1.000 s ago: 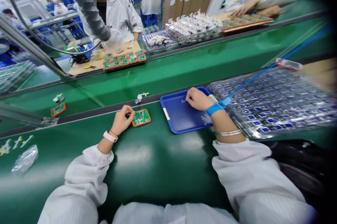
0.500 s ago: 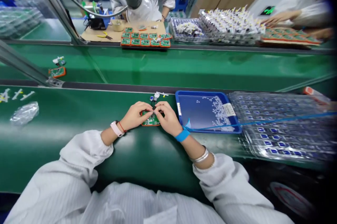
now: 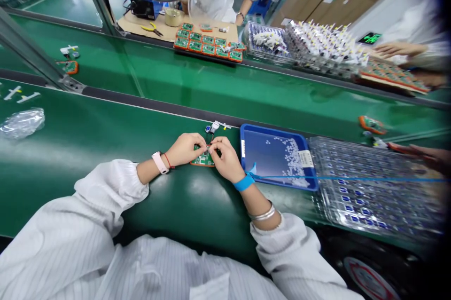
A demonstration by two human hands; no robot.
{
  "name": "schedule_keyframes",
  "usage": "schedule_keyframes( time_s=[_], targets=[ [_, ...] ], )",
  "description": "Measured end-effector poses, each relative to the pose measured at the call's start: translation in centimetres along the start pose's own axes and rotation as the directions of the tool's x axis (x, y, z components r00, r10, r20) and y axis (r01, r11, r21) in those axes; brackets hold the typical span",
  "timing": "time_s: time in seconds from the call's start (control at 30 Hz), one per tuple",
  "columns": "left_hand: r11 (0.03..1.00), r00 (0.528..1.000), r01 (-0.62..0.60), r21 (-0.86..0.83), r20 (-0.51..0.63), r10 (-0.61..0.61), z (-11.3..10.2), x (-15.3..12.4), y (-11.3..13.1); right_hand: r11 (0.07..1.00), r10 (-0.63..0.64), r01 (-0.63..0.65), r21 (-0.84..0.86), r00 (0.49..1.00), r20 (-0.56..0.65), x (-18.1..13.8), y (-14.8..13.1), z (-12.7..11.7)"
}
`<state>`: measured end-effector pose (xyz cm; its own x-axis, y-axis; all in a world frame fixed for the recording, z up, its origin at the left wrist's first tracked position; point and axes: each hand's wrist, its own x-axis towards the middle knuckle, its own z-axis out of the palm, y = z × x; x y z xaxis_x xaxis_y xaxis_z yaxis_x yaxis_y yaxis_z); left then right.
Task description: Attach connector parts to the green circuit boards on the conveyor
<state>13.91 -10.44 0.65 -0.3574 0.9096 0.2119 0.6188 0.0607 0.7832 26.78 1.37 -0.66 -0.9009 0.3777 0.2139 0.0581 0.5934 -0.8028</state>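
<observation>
Head view, circuit board (image 3: 201,161) beneath left fingers (image 3: 196,140), right fingers (image 3: 221,144)

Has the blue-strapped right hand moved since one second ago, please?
Yes: the right hand moved left, from the blue tray to the green circuit board.

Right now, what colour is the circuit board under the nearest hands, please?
The circuit board is green with an orange edge, clearest in the head view.

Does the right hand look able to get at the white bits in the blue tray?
Likely yes: the open blue tray is just to the right of the right hand, and only a thin blue cord crosses the white bits. That hand would first have to leave the circuit board.
</observation>
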Motion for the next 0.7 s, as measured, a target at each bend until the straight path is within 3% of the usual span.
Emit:
schedule_keyframes(
  time_s=[0.27, 0.4, 0.47, 0.53, 0.6, 0.7],
  targets=[
    [0.997, 0.996, 0.063, 0.048, 0.053, -0.066, -0.4, 0.6, 0.2, 0.999, 0.026, -0.026, -0.024, 1.000, 0.004, 0.4, 0.0, 0.5],
    [0.998, 0.997, 0.057, 0.031, 0.042, -0.059, -0.7, 0.3, 0.1, 0.997, -0.033, 0.030, -0.064, 0.998, -0.055, 0.4, -0.5, -0.3],
    [0.999, 0.999, 0.021, 0.047, 0.037, -0.023, -0.8, 0.0, 0.1, 0.991, -0.077, 0.059, -0.120, 0.986, -0.147, 0.5, 0.3, -2.4],
    [0.997, 0.999, -0.015, 0.074, 0.042, 0.012, -0.9, -0.2, 0.0, 0.978, -0.068, 0.009, -0.206, 0.956, -0.284, 0.5, 2.4, -5.7],
    [0.995, 0.998, -0.034, 0.096, 0.055, 0.029, -0.9, -0.2, 0.0, 0.947, 0.007, -0.137, -0.291, 0.913, -0.407, 0.2, 5.2, -9.4],
    [0.992, 0.996, -0.041, 0.116, 0.087, 0.031, -0.9, -0.1, -0.1, 0.875, 0.163, -0.336, -0.348, 0.882, -0.442, -0.6, 9.1, -13.6]
  ],
)
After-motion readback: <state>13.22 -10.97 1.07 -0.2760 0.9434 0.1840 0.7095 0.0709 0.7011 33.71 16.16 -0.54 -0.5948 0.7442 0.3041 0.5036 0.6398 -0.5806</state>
